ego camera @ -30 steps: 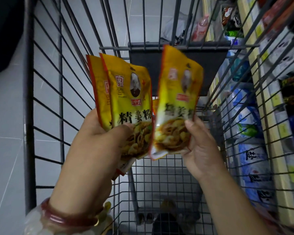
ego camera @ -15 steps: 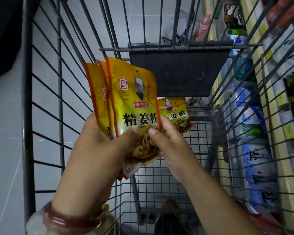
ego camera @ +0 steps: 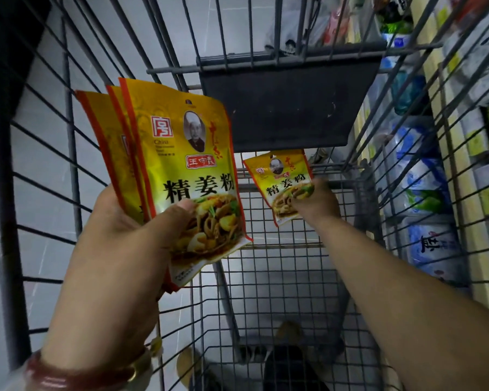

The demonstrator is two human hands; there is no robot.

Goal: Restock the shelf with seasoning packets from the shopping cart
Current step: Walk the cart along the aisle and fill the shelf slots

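Left hand is up over the shopping cart, gripping a fan of 3 yellow seasoning packets: thumb pressed across the front one, over the printed food picture, fingers curled behind the stack. The packets stand nearly upright, tipped a little to the left, each one peeking out behind the next. A dark red bracelet sits on that wrist at the bottom edge of the view.

Right hand is stretched down deep into the cart, and it has a 4th packet, the same yellow kind, pinched at its lower right corner. That packet stands tilted near the cart's far end, just below the dark flap of the child seat; whether its bottom edge touches the wire floor, I cannot tell. The right forearm runs in from the lower right.

Through the right-hand wire wall, shelves with pale edge strips hold blue-and-white wrapped packs. Grey floor tiles show through the left wall. The far top of the view is blurred.
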